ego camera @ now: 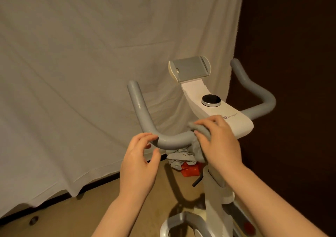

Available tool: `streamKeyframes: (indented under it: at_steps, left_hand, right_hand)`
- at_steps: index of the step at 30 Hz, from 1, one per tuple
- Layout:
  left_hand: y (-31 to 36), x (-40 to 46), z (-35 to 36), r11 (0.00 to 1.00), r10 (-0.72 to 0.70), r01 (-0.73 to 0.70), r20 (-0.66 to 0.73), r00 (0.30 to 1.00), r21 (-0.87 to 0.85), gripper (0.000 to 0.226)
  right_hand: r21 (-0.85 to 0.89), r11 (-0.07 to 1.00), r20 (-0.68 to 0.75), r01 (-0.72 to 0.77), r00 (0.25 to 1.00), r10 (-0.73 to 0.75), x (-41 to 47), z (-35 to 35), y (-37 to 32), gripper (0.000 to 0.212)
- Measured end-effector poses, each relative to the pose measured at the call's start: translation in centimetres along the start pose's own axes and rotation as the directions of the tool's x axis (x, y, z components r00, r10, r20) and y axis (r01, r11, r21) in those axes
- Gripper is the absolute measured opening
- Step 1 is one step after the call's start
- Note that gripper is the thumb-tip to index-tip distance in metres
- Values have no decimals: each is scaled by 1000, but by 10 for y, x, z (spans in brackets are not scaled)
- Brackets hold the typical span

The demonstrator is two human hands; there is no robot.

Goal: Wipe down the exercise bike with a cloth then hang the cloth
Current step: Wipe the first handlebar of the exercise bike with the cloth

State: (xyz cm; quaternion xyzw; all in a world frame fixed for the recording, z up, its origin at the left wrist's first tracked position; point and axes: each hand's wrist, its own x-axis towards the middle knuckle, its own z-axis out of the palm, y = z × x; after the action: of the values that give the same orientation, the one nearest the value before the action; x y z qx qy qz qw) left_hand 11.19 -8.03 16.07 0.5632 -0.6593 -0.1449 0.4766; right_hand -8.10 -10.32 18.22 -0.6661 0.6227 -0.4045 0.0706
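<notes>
Sheet, white and creased (81, 73), hangs as backdrop at left. Left hand (140, 156) hovers at the bend of the grey foam-covered handlebar (174, 142), fingers loosely curled, gripping nothing, fingertips just touching the bar. Right hand (216, 140) grips the crumpled grey cloth (198, 136), wrapped over the bar beside the white plastic console (234, 125); loose cloth end dangles below. Likely step: wiping the left bar. To do well, keep the cloth wrapped round the tube, slide outward toward the upturned end, steady the bar with the free hand. Bar looks matte, with a faint sheen on the left bend, maybe damp. Round black dial (211, 100) and grey phone holder (190, 69) sit further back.
</notes>
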Motion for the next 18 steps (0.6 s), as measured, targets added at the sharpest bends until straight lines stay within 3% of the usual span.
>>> streamKeyframes:
  at_steps: [2,5,11,18]
  left_hand:
    - [0,2,0,1000,-22,22,-20,1000,1,30]
    - [0,6,-1,999,-32,33,-36,999,18,27]
    - [3,11,-2,998,-55,57,-50,997,42,25]
    - [9,6,1,996,-90,91,-65,994,10,29]
  right_hand:
    - [-47,999,-13,7,1000,-8,-4,7,-12,22]
    - [-4,976,105,217,971,-216,-13,22,-27,27]
    - [7,970,97,243,965,-243,-8,19,-22,27]
    - [61,929,389,365,849,-358,13,-13,-10,24]
